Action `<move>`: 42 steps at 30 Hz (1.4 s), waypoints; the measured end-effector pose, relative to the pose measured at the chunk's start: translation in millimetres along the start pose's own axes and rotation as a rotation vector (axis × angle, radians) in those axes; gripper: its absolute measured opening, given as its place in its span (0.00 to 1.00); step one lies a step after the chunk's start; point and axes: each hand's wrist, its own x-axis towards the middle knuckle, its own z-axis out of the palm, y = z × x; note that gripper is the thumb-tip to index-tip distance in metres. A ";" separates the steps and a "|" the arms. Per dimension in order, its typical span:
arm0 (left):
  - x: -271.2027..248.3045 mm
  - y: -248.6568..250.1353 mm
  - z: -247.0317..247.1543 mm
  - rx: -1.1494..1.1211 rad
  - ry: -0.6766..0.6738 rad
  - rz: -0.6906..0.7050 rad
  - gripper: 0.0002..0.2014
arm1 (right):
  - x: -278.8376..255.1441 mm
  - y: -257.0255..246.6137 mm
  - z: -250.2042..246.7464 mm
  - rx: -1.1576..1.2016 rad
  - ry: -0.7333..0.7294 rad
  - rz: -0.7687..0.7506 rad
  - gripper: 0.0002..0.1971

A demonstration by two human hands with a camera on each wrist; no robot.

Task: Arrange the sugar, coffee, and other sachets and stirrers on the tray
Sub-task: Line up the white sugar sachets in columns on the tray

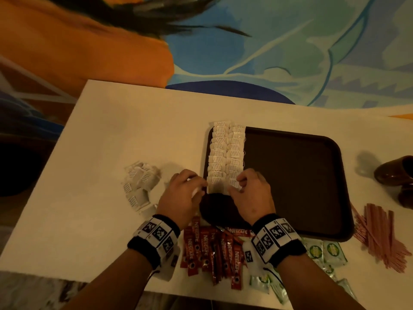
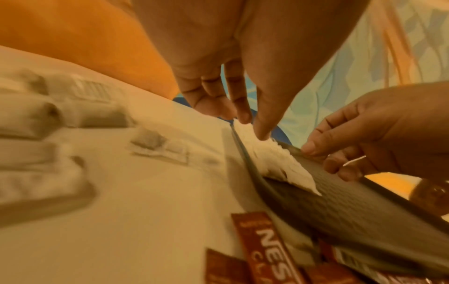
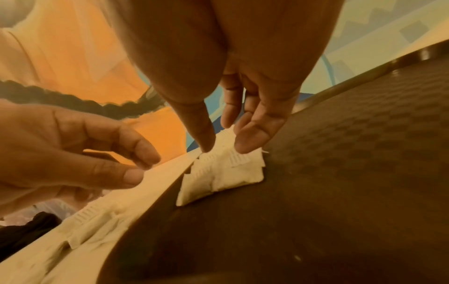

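Observation:
A dark brown tray [image 1: 290, 175] lies on the white table [image 1: 111, 135]. Two rows of white sachets [image 1: 225, 153] run along the tray's left side. My right hand [image 1: 238, 186] pinches the nearest white sachet [image 3: 226, 176] of the right row between thumb and fingertip, low on the tray [image 3: 340, 173]. My left hand [image 1: 199, 186] hovers at the tray's left rim with its fingers curled; a small white sachet [image 1: 196, 191] shows between thumb and fingers. One left finger touches the rows [image 2: 279, 161]. Loose white sachets [image 1: 139, 186] lie piled to the left.
Red Nescafe sticks [image 1: 212, 249] lie under my wrists at the table's near edge. Green sachets [image 1: 324, 251] sit to the right of them, and red stirrers [image 1: 380, 238] lie beside the tray's right rim. A brown mug [image 1: 397, 175] stands at the far right.

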 end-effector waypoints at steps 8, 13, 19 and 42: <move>-33.8 -69.3 -69.6 0.055 0.147 -0.325 0.08 | -1.2 -66.4 37.6 -0.081 -0.188 -0.244 0.11; -33.3 -89.2 -78.9 0.040 0.172 -0.443 0.10 | 3.0 -97.0 77.6 -0.266 -0.304 -0.289 0.18; -22.4 -90.2 -73.5 0.040 0.131 -0.473 0.10 | 7.6 -112.9 99.7 -0.466 -0.302 -0.226 0.25; -13.7 -87.4 -52.5 0.091 0.048 -0.515 0.13 | -1.4 -103.8 102.1 -0.329 -0.367 -0.218 0.07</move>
